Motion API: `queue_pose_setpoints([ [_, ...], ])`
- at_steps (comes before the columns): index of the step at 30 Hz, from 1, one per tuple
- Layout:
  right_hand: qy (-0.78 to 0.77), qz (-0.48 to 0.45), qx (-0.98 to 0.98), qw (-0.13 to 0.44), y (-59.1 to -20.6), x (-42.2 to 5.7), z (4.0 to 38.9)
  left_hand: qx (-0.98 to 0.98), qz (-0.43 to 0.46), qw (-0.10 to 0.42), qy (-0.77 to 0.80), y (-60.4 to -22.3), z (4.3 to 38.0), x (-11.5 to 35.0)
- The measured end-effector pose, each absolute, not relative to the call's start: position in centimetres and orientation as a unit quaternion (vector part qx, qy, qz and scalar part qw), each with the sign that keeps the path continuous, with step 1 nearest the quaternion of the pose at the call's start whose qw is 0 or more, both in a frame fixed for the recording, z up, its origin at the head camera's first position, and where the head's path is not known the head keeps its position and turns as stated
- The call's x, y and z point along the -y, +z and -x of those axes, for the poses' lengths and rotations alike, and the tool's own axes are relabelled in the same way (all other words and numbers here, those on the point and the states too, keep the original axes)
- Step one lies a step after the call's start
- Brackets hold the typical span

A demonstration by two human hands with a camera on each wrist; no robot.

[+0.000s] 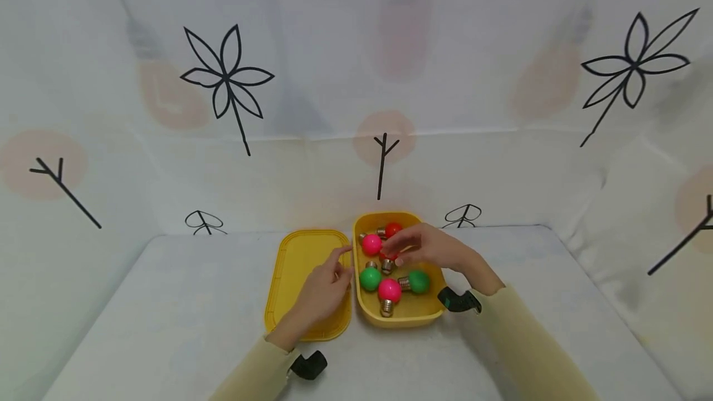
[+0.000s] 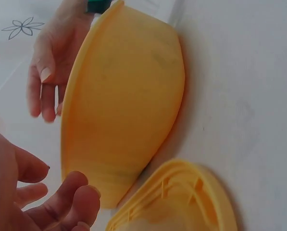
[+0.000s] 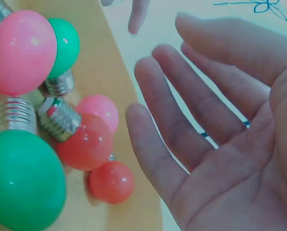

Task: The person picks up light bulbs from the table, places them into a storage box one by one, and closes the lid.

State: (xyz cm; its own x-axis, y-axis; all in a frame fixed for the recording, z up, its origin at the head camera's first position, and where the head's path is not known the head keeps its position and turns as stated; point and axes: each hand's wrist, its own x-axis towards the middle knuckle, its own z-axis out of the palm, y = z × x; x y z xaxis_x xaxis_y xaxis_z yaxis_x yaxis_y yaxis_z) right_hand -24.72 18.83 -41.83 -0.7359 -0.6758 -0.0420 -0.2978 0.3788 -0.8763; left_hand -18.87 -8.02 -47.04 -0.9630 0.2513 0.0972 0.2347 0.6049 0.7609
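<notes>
Small coloured light bulbs with silvery screw bases lie loose in a yellow plastic box (image 1: 412,320): a pink bulb (image 1: 389,290), a green bulb (image 1: 419,281), a red bulb (image 1: 393,229) and several others. Over the box hovers my right hand (image 1: 431,247), which holds nothing; its fingers are relaxed and spread in the right wrist view, beside the bulbs. My left hand (image 1: 325,289) is above the yellow lid (image 1: 301,258), fingertips close to the box's left rim. Loosely bent and without anything in them, its fingers (image 2: 81,204) appear by the box wall in the left wrist view; contact is unclear.
Box and lid stand side by side on a white-covered table (image 1: 184,308), near its back edge. Behind it rises a white cloth backdrop (image 1: 312,172) printed with black line flowers and twigs. Dark wrist devices (image 1: 309,365) sit at both sleeve cuffs.
</notes>
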Motion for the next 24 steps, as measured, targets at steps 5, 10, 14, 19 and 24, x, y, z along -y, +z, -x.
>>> queue_pose_setpoints([
  [5, -0.463, 0.278, -0.825, 0.169, -42.2, -18.9, 23.7, -0.9, -0.126, 0.012, 0.417, -46.9, 18.6, 9.7],
  [10, -0.47, 0.265, -0.827, 0.155, -42.8, -18.8, 23.0, -0.901, -0.117, 0.006, 0.417, -46.8, 18.3, 11.2],
  [14, -0.473, 0.264, -0.828, 0.144, -43.1, -18.7, 22.4, -0.902, -0.112, -0.004, 0.417, -46.6, 18.1, 12.2],
  [19, -0.479, 0.256, -0.829, 0.132, -43.0, -18.5, 21.4, -0.905, -0.103, -0.014, 0.412, -46.6, 17.7, 13.1],
  [24, -0.489, 0.258, -0.825, 0.12, -43.2, -17.8, 20.4, -0.914, -0.093, -0.02, 0.394, -46.9, 17.3, 13.8],
])
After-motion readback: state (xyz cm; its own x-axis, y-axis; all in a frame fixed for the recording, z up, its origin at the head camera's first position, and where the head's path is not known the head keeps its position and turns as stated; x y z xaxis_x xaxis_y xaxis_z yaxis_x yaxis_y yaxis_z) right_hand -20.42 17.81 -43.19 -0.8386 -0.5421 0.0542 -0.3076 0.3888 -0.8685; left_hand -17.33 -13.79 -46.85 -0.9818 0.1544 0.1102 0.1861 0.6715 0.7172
